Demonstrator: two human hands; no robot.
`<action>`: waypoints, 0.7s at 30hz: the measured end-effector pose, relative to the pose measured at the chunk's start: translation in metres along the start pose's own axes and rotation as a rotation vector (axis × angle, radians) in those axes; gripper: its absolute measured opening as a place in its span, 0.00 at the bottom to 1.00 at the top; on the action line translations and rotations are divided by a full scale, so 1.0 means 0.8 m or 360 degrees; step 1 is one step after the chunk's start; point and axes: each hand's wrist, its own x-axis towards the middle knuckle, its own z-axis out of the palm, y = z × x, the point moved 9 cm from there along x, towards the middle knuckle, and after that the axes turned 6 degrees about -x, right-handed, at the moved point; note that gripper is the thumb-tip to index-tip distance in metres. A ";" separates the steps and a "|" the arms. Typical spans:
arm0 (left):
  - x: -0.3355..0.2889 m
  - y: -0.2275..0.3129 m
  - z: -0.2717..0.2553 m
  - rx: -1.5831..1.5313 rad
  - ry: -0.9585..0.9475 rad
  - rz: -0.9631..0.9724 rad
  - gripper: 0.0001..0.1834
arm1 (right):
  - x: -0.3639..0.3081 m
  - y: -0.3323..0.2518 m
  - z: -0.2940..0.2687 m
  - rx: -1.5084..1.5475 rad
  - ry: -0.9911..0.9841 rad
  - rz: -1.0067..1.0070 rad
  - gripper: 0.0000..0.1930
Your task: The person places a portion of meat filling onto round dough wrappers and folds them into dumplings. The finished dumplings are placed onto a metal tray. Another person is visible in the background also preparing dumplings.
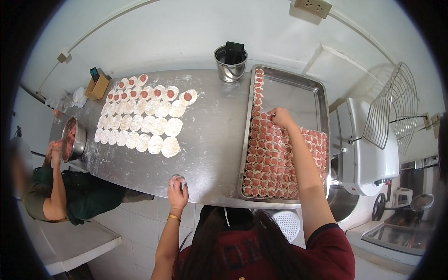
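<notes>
My right hand (281, 118) reaches into a large metal tray (322, 100), its fingers pinched on a small dumpling at the upper end of the packed rows. Open-topped dumplings (270, 161) with pink meat filling sit close together, filling the tray's near part and a narrow column up its left side. My left hand (176, 192) is by the table's front edge, its fingers curled round a small dark and whitish thing that I cannot make out. Farther left, rows of round floured wrappers (135, 123) lie on the metal table (210, 121); the far rows carry dabs of meat (144, 94).
A metal bucket (231, 70) with a black object in it stands at the back. At far left, a co-worker's hands (55, 148) are by a metal bowl of meat (77, 140). A cardboard box (96, 87) stands behind. A white machine (361, 144) with a wire rack (396, 112) is on the right.
</notes>
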 end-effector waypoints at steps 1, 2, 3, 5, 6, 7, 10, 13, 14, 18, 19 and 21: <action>0.000 0.001 0.000 0.0010 0.0004 -0.0005 0.12 | 0.000 -0.001 0.002 0.0004 -0.0001 -0.0023 0.17; 0.001 0.002 -0.001 0.0021 0.0013 -0.0005 0.12 | 0.000 0.003 0.005 0.0035 -0.0014 -0.0002 0.17; 0.001 0.003 -0.001 0.0027 0.0010 -0.0011 0.12 | 0.000 0.005 0.007 0.0071 -0.0007 -0.0009 0.17; 0.001 0.003 -0.004 0.0039 0.0030 -0.0019 0.11 | 0.000 0.009 0.009 0.0122 0.0022 -0.0001 0.17; 0.001 0.001 -0.002 0.0026 0.0005 -0.0036 0.11 | 0.001 0.012 0.009 0.0134 0.0043 0.0015 0.17; 0.001 -0.001 -0.001 0.0008 -0.0010 -0.0055 0.11 | 0.001 0.014 0.010 0.0139 0.0051 0.0028 0.18; -0.001 -0.006 0.002 -0.0009 -0.0063 -0.0101 0.12 | 0.006 0.006 0.017 -0.0077 -0.0095 -0.0010 0.14; 0.000 -0.008 -0.004 -0.0057 -0.0038 -0.0060 0.12 | 0.003 -0.011 -0.007 -0.0085 0.0047 0.0034 0.14; 0.000 -0.009 -0.008 -0.0138 -0.0023 -0.0051 0.12 | 0.001 -0.024 -0.025 -0.0089 0.0273 0.0058 0.14; 0.007 -0.052 -0.037 -0.0393 0.0021 -0.0250 0.11 | 0.042 -0.106 -0.055 0.0179 0.0692 0.0094 0.16; 0.014 -0.068 -0.056 -0.0325 0.0111 -0.0248 0.11 | 0.062 -0.138 -0.045 0.0263 0.0661 0.0052 0.16; 0.028 -0.108 -0.094 -0.0212 0.0295 -0.0281 0.10 | 0.112 -0.215 -0.021 0.0424 0.0596 -0.0148 0.16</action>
